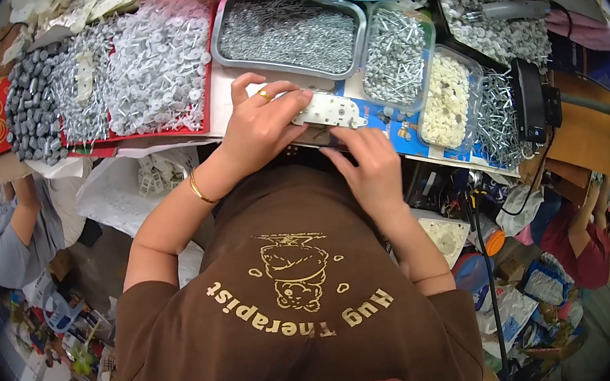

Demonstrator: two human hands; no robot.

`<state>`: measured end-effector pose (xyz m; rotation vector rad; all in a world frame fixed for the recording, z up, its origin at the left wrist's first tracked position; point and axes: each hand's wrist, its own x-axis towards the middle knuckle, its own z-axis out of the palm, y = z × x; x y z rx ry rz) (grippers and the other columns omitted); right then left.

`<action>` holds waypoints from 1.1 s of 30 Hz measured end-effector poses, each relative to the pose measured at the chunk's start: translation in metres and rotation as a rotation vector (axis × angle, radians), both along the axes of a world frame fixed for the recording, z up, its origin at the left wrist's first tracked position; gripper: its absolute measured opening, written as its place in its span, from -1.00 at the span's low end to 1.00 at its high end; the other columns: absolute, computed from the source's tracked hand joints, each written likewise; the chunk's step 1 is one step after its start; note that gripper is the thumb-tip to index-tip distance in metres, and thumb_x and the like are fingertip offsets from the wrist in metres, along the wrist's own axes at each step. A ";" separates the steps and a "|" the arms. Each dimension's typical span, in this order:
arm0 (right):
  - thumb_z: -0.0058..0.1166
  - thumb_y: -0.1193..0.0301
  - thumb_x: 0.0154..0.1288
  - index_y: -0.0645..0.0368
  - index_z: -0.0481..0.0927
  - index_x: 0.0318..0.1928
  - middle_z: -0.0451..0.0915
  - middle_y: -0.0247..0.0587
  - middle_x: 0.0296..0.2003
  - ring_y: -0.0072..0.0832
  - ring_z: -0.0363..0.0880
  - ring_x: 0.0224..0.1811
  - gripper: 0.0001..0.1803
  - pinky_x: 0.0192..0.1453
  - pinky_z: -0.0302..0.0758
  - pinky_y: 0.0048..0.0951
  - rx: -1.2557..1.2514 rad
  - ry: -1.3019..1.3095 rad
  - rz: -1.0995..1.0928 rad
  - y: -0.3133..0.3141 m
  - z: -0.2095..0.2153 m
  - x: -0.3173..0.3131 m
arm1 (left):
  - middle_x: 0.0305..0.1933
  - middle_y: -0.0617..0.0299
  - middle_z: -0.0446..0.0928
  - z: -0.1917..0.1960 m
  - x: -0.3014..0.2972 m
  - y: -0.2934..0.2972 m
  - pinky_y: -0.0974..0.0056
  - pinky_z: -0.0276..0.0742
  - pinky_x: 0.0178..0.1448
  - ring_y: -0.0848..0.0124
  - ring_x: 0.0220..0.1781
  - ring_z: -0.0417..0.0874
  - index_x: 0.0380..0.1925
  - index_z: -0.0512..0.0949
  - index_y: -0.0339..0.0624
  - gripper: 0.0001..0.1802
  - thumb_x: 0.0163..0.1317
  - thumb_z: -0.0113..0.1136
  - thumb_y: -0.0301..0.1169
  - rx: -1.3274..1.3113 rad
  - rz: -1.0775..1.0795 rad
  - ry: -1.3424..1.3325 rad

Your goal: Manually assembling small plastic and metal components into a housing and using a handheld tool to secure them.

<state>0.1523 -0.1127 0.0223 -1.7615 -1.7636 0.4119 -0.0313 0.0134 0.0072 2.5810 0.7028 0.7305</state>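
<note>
The left hand [263, 124], wearing a ring and a gold-coloured bracelet at the wrist, is closed over the left end of a long, flat white strip dotted with small dark spots [331, 110], its index finger and thumb pressed on it. The right hand [371, 160] is half curled, its fingertips at the strip's near edge toward the right end; whether it grips the strip cannot be told.

The strip is above the near edge of the bench [223, 100], in front of a rectangular silver metal tray [284, 70] filled with small shiny metal pieces. Right of that tray stands a clear plastic tub of silver nail-like pieces [393, 52], then a smaller clear container of cream-coloured bits [447, 103]. To the left, a heap of white plastic pieces with round heads [156, 68] lies on red material, with dark grey rounded pieces [35, 101] farther left.
</note>
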 end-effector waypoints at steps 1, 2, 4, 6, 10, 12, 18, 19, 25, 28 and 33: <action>0.48 0.45 0.02 0.19 0.62 -0.08 0.60 -0.16 -0.32 -0.18 0.55 -0.29 -0.57 -0.16 0.50 -0.24 0.000 -0.006 -0.008 -0.001 -0.005 -0.002 | -0.04 0.30 0.71 -0.003 0.001 -0.002 0.00 0.19 0.27 0.36 0.07 0.68 -0.03 0.61 -0.09 -0.50 -0.06 0.48 -0.44 0.010 0.022 -0.010; 0.48 0.45 0.01 0.21 0.60 -0.06 0.60 -0.14 -0.30 -0.16 0.57 -0.26 -0.55 -0.14 0.52 -0.24 0.032 0.051 0.016 -0.002 -0.008 -0.004 | -0.03 0.27 0.71 -0.004 0.003 -0.001 0.01 0.20 0.29 0.37 0.06 0.69 0.00 0.60 -0.10 -0.47 -0.07 0.49 -0.46 0.008 0.003 -0.041; 0.47 0.47 0.02 0.25 0.55 -0.01 0.61 -0.08 -0.24 -0.12 0.60 -0.18 -0.50 -0.06 0.54 -0.21 0.020 0.135 0.055 -0.004 -0.008 -0.002 | -0.03 0.25 0.71 0.000 0.000 0.001 0.01 0.20 0.30 0.37 0.06 0.69 0.00 0.60 -0.10 -0.47 -0.06 0.48 -0.46 -0.002 -0.012 -0.031; 0.46 0.48 0.02 0.25 0.56 -0.05 0.61 -0.09 -0.25 -0.13 0.61 -0.19 -0.54 -0.08 0.55 -0.22 0.034 0.130 0.038 -0.007 -0.015 0.000 | -0.01 0.23 0.71 -0.001 0.000 0.004 0.01 0.17 0.34 0.37 0.06 0.69 0.00 0.59 -0.11 -0.49 -0.04 0.47 -0.46 -0.003 -0.022 -0.027; 0.44 0.52 0.03 0.25 0.59 -0.18 0.61 -0.14 -0.34 -0.17 0.62 -0.28 -0.66 -0.18 0.57 -0.24 0.096 0.103 0.097 -0.004 -0.016 0.008 | -0.08 0.29 0.70 0.009 0.002 0.001 -0.02 0.11 0.38 0.36 0.11 0.66 -0.08 0.61 -0.08 -0.59 0.03 0.46 -0.33 -0.058 -0.011 0.023; 0.44 0.53 0.01 0.24 0.59 -0.21 0.61 -0.17 -0.37 -0.19 0.62 -0.32 -0.68 -0.22 0.57 -0.25 0.132 0.097 0.069 -0.001 -0.025 -0.002 | -0.09 0.31 0.70 0.015 0.004 0.002 -0.01 0.08 0.37 0.37 0.12 0.65 -0.09 0.61 -0.09 -0.59 0.05 0.47 -0.27 -0.130 0.009 0.002; 0.37 0.55 0.17 0.25 0.59 -0.27 0.66 -0.21 -0.51 -0.48 0.72 -0.52 -0.82 -0.46 0.59 -0.50 0.197 0.268 -0.037 -0.001 -0.022 -0.007 | 0.06 0.36 0.69 0.014 0.014 0.001 0.11 -0.03 0.33 0.41 0.14 0.56 -0.23 0.53 -0.09 -0.59 0.07 0.52 -0.18 -0.421 0.125 0.046; 0.37 0.55 0.17 0.25 0.59 -0.27 0.66 -0.21 -0.51 -0.48 0.72 -0.52 -0.82 -0.46 0.59 -0.50 0.196 0.269 -0.035 -0.002 -0.020 0.003 | 0.06 0.36 0.69 0.013 0.014 -0.001 0.11 -0.03 0.33 0.41 0.14 0.56 -0.23 0.53 -0.09 -0.59 0.07 0.52 -0.18 -0.422 0.127 0.046; 0.22 0.56 0.33 0.29 0.65 -0.23 0.70 -0.25 -0.48 -0.56 0.71 -0.48 -0.95 -0.43 0.55 -0.58 0.054 0.274 -0.190 0.019 -0.005 0.036 | 0.05 0.35 0.69 0.011 0.015 -0.001 0.10 -0.03 0.34 0.41 0.16 0.54 -0.23 0.52 -0.09 -0.58 0.06 0.53 -0.17 -0.389 0.126 0.034; 0.25 0.55 0.30 0.25 0.72 -0.09 0.72 -0.30 -0.42 -0.70 0.62 -0.41 -0.82 -0.34 0.51 -0.63 -0.170 0.440 -0.219 0.017 0.006 0.045 | -0.10 0.36 0.68 0.007 0.011 -0.006 0.06 0.13 0.25 0.35 0.02 0.59 -0.15 0.57 -0.12 -0.54 0.04 0.53 -0.17 -0.173 0.136 0.007; 0.35 0.39 0.21 0.23 0.72 -0.28 0.66 -0.29 -0.39 -0.50 0.49 -0.42 -0.84 -0.32 0.40 -0.46 0.026 -0.088 -0.575 0.012 0.007 0.132 | -0.03 0.27 0.68 -0.003 0.000 -0.002 0.04 0.38 0.20 0.27 0.01 0.64 -0.02 0.57 -0.14 -0.46 -0.08 0.52 -0.40 0.026 0.011 -0.025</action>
